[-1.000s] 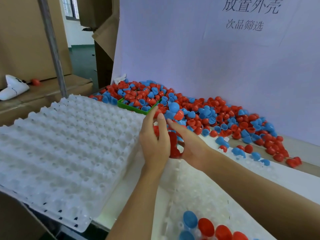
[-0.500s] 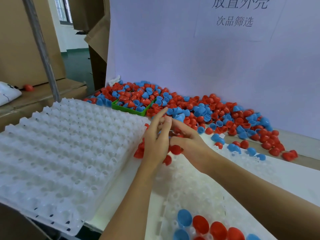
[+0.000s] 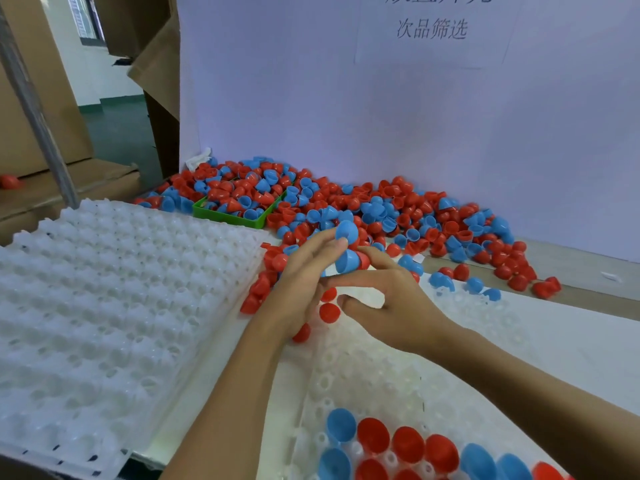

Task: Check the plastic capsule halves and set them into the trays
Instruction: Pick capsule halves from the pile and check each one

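Observation:
A big pile of red and blue capsule halves [image 3: 398, 211] lies along the white back panel. My left hand [image 3: 299, 282] and my right hand [image 3: 394, 306] meet at the pile's near edge. A blue capsule half [image 3: 346, 260] sits between them, with my right index finger curled over it and my straight left fingers touching it. Another blue half [image 3: 346, 230] sits just above my left fingertips. Several loose red halves [image 3: 328, 312] lie under my hands. The white dimpled tray [image 3: 104, 306] on the left holds nothing. The near right tray [image 3: 374, 372] carries a few rows of seated halves [image 3: 408, 445].
A small green bin [image 3: 228, 216] full of halves stands in the pile beyond the left tray. Cardboard boxes [image 3: 34, 98] and a grey metal pole [image 3: 38, 123] rise at the left. The back panel [image 3: 415, 116] carries a printed paper sign.
My hands drew back from the pile and let several red halves drop onto the table between the trays. A blue half is now between my fingers. The view tilted down slightly.

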